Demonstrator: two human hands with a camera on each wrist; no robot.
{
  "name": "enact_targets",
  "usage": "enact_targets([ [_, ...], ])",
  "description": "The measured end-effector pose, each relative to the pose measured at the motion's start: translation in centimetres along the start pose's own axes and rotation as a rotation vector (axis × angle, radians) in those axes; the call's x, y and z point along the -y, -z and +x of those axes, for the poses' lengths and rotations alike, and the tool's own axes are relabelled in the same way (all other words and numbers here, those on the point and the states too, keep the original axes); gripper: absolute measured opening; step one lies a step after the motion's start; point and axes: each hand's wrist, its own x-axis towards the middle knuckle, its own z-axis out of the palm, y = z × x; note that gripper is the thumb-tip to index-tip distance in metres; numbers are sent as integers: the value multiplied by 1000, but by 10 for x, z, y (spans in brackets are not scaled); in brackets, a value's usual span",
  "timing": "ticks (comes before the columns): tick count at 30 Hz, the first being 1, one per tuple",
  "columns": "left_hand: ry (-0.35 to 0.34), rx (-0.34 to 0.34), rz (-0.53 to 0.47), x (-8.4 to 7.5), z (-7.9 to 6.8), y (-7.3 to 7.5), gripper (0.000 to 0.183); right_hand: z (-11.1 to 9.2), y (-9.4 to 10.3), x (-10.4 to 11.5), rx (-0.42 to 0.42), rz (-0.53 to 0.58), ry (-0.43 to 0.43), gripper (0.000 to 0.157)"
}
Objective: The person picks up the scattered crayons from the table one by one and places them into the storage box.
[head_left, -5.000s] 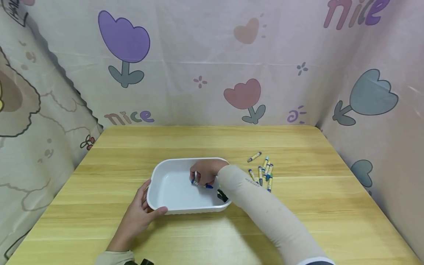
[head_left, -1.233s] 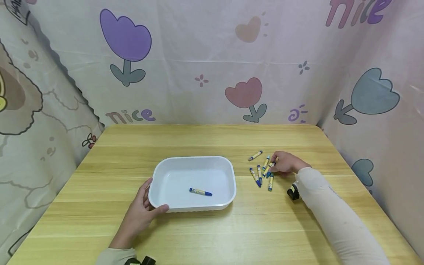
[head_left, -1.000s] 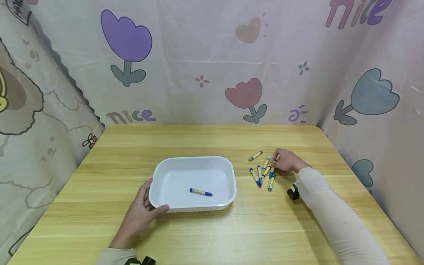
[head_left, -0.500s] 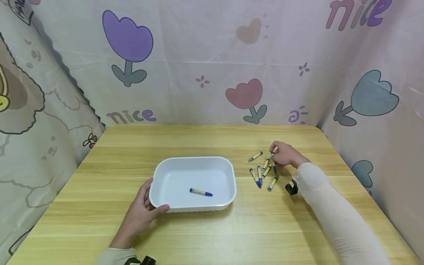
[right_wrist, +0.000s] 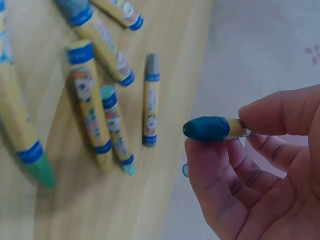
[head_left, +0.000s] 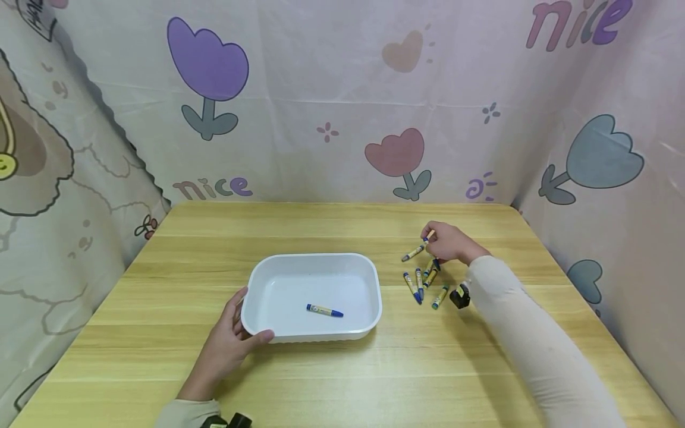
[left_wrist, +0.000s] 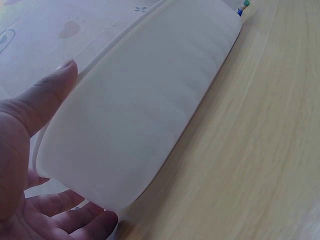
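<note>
At the near left corner of a white plastic tray (head_left: 278,297), my left hand (head_left: 227,348) holds on, thumb at the rim and fingers against the outer wall. Inside the tray lies one blue crayon (head_left: 324,310) in a yellow wrapper. My right hand (head_left: 452,242) is raised over the loose crayons and pinches a teal-tipped crayon (right_wrist: 207,129) between thumb and fingers. Below it on the table are several more crayons, among them a grey one (right_wrist: 151,100), a green one (right_wrist: 20,115) and a dark blue one (head_left: 411,288).
The wooden table (head_left: 342,380) carries the tray at its middle and the crayons to the right of it. A printed cloth (head_left: 299,65) hangs behind and along both sides. Black wrist cameras sit on both arms.
Five seconds ago my right hand was in the tray with the blue crayon, which now lies there. Since then it has picked a teal-tipped crayon from the pile, moving up and leftward; my left hand stays put.
</note>
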Motion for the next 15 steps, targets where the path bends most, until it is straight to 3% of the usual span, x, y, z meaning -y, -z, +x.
enact_targets([
  [8, 13, 0, 42, 5, -5, 2, 102, 4, -10, 15, 17, -14, 32, 32],
  [15, -20, -1, 38, 5, 1, 1, 100, 6, -9, 31, 16, -45, 54, 30],
])
